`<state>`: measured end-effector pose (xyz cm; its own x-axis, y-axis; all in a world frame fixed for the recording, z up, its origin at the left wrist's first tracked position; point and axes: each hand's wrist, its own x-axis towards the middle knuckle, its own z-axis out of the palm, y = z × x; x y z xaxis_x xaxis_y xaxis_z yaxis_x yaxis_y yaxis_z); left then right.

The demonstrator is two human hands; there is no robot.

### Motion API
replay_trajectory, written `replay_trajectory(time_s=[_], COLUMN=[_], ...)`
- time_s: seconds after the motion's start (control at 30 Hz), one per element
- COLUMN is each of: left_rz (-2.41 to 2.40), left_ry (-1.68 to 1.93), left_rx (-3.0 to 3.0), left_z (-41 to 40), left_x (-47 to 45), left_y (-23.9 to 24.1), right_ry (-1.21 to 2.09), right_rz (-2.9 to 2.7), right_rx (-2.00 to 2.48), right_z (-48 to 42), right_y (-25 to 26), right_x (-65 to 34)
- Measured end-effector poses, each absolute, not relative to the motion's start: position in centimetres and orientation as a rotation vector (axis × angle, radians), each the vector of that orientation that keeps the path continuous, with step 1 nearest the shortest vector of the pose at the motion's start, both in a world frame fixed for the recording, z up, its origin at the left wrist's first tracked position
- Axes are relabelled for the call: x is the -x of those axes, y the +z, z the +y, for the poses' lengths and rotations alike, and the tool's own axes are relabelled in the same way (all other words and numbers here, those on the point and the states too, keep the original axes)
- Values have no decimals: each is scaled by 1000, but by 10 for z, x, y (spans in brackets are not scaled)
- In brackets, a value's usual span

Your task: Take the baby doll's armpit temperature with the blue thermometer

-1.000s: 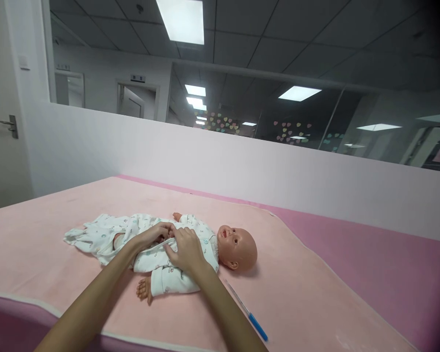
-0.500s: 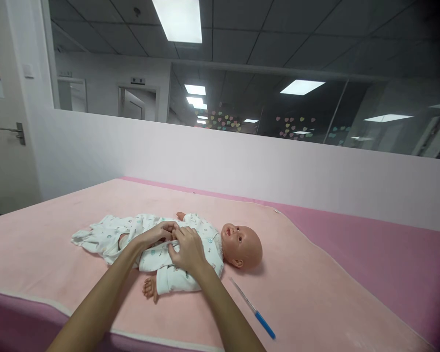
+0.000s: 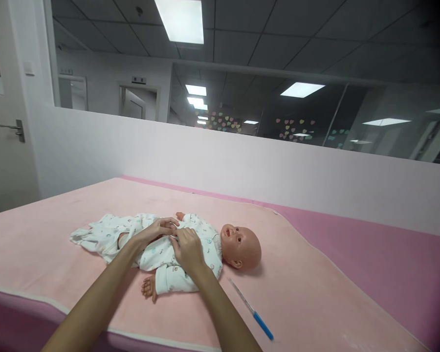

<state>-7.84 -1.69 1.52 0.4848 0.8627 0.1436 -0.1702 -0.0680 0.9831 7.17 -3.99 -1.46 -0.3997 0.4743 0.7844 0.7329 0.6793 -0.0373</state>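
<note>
A baby doll [image 3: 241, 247] lies on its back, head to the right, dressed in a white patterned romper [image 3: 168, 278]. Over the front of the romper, at the doll's belly, both hands meet. My left hand [image 3: 157, 231] has its fingers bent down on the cloth. Close beside it, my right hand [image 3: 188, 249] pinches the romper's front edge between thumb and fingers. A button [image 3: 209, 241] shows on the chest near the collar. Whatever lies right under the fingertips is hidden. Some of the doll's skin shows through a gap by the leg.
A thin clear stick with a blue handle [image 3: 263, 326] lies to the right of my right forearm. Beneath everything is a peach-coloured cloth [image 3: 315, 303] over a pink padded surface [image 3: 396, 259]. A white low wall [image 3: 242, 161] with glass above runs behind.
The fingers of both hands have shifted slightly at the romper's front, the left ones stretching a little. The doll and the blue-handled stick stay in place.
</note>
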Motion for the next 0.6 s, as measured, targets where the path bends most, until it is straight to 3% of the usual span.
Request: replay_trajectory(time_s=[0.6], left_rz=[810], left_ry=[1028], left_rx=[-1395], left_z=[-21], left_x=[75], left_y=[20], right_ry=[-307], right_rz=[-2038], right_rx=[834], right_z=[-34], right_y=[-23], right_x=[-72])
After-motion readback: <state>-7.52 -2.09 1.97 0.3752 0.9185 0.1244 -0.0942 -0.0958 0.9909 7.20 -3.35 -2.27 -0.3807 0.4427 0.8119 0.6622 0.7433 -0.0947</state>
